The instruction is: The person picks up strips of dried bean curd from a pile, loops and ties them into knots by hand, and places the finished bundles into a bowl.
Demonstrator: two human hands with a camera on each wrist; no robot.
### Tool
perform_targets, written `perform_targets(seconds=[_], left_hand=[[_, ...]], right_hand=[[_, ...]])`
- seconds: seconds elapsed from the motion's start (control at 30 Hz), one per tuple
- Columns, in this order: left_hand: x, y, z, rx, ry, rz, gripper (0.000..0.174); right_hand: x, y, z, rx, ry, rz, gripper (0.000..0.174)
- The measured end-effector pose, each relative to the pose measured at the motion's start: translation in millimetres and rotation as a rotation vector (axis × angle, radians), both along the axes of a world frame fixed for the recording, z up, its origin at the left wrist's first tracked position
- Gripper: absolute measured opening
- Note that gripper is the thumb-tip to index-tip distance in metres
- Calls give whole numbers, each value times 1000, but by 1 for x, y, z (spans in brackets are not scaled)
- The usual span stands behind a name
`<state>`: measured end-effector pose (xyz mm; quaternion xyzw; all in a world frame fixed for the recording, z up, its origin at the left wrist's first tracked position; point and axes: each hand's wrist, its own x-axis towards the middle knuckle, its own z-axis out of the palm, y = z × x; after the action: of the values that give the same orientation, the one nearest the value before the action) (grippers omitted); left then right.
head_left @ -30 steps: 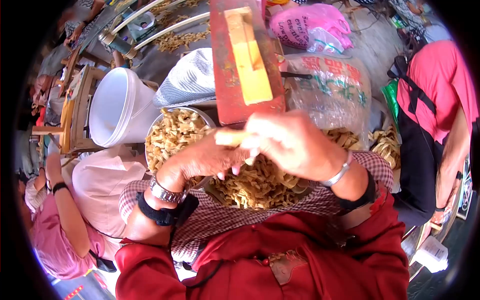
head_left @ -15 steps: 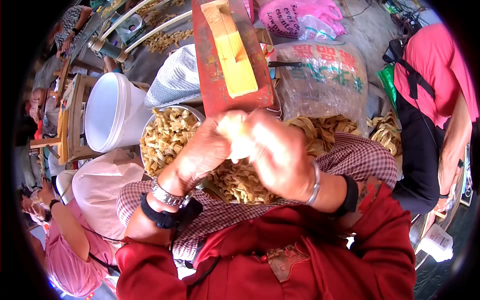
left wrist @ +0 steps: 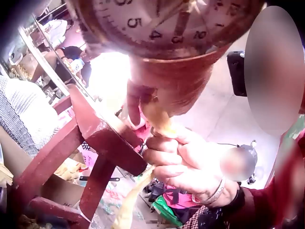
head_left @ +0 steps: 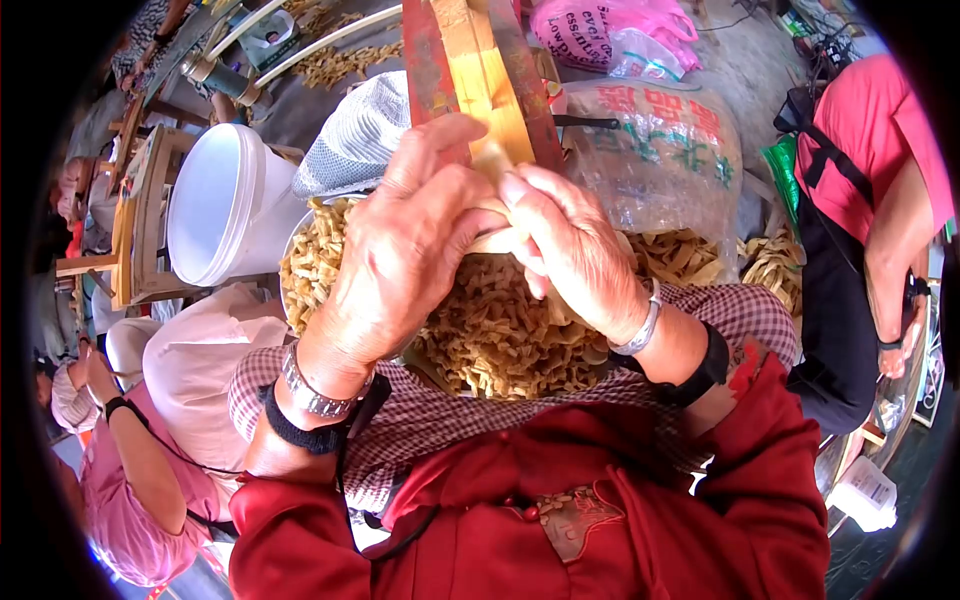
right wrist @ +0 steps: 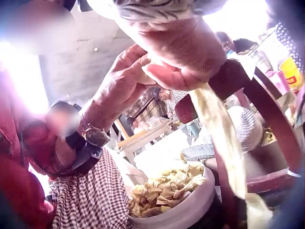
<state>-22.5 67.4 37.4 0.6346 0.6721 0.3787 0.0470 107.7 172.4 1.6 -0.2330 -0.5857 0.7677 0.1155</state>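
Observation:
A pale, soft strip hangs down from the right hand in the right wrist view; its lower end also shows in the left wrist view. My left hand and right hand meet in front of the red bench, pinching the pale material between their fingertips. The left index finger is raised towards a yellow wooden block on the bench. Below both hands sits a heap of short folded pieces on the lap. The exact fold between the fingers is partly hidden.
A bowl of folded pieces stands left of the lap, beside a white bucket and a striped cloth hat. A clear printed sack and loose strips lie to the right. Other people sit on both sides.
Both hands have stayed together while their hold shifted. The left hand has turned, with its back now facing up and index finger lifted. The bench appears slightly further right than half a second ago.

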Motion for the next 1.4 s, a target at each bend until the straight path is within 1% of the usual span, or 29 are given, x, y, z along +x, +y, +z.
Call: perform_targets(seconds=[0.03, 0.1, 0.13, 0.2, 0.23, 0.27, 0.3, 0.37, 0.4, 0.43, 0.53, 0.57, 0.67, 0.77, 0.8, 0.87, 0.9, 0.97, 1.0, 1.07, 1.1, 1.13, 1.17, 1.2, 1.27, 1.3, 1.33, 1.37, 1.4], left_hand=[[2, 0, 2, 26, 64, -23, 14], [-2, 0, -1, 19, 85, -101, 16], [-5, -1, -3, 17, 95, -141, 17], [-9, -3, -10, 7, -27, -168, 19], [-11, -3, -11, 9, -56, -180, 19], [-12, -5, -12, 10, -85, -191, 20], [-3, -7, -6, -29, -253, -94, 20], [3, -5, -3, 20, -773, -133, 23], [4, -5, -1, 47, -1033, -153, 25], [2, -6, 2, 0, -1183, -182, 28], [8, -3, 3, 23, -1303, -144, 27], [10, -1, 0, 35, -1264, -120, 25], [1, -2, -3, -43, -1144, -218, 24], [7, 2, -8, -27, -1035, -165, 24], [10, 4, -13, -7, -962, -107, 28], [4, 8, -16, 15, -556, -126, 34], [4, 8, -14, 11, -426, -125, 37], [6, 7, -8, 3, -168, -123, 43], [8, 6, -9, -32, -134, -77, 44], [11, 7, -13, -103, -66, 18, 47], [13, 9, -16, -55, -125, 60, 40], [13, 8, -13, -91, -233, 34, 40], [13, 7, -8, -126, -342, 6, 39], [11, 7, -14, -97, -420, -10, 40], [8, 5, -16, -95, -635, -36, 43], [9, 4, -10, -124, -773, -46, 45], [9, 3, -6, -154, -912, -58, 47], [12, 4, -9, -129, -1040, -46, 54], [11, 4, -9, -148, -1155, -86, 55]], right_hand=[[-2, 2, -2, -29, 132, 52, 36], [-1, 2, 1, -89, 163, 101, 37], [0, 4, 1, -69, 146, 123, 36], [2, 8, 1, -27, 115, 168, 36], [2, 6, 0, -7, 164, 148, 36], [3, 5, 0, 137, 126, 111, 35], [5, 5, 0, 280, 78, 71, 35], [4, 4, 1, 495, 237, -11, 33], [4, 4, 1, 544, 271, -26, 31], [4, 4, 2, 594, 303, -44, 30], [5, 5, 7, 563, 256, -18, 26], [3, 7, 5, 522, 293, -17, 28], [4, 4, 0, 235, 295, 37, 34], [3, 6, -8, 96, 314, 63, 41], [3, 6, -9, 15, 304, 42, 43], [3, 5, -10, -147, 281, -6, 47], [3, 4, -2, -143, 216, -41, 49], [2, 3, -6, -20, 224, -55, 50], [1, 3, -9, 40, 227, -62, 50], [0, 2, -16, 62, 257, -52, 45], [-1, -1, -15, 103, 253, -66, 43], [-2, -3, -14, 145, 248, -80, 41], [-1, 2, -13, 140, 199, -11, 36], [0, 1, -10, 164, 199, -56, 36], [0, 0, -4, 213, 201, -146, 35], [3, 3, -4, 224, 177, -136, 34], [2, 3, -6, 196, 200, -160, 34], [0, 2, -10, 168, 222, -185, 34], [-1, 2, -12, 140, 243, -208, 34]])
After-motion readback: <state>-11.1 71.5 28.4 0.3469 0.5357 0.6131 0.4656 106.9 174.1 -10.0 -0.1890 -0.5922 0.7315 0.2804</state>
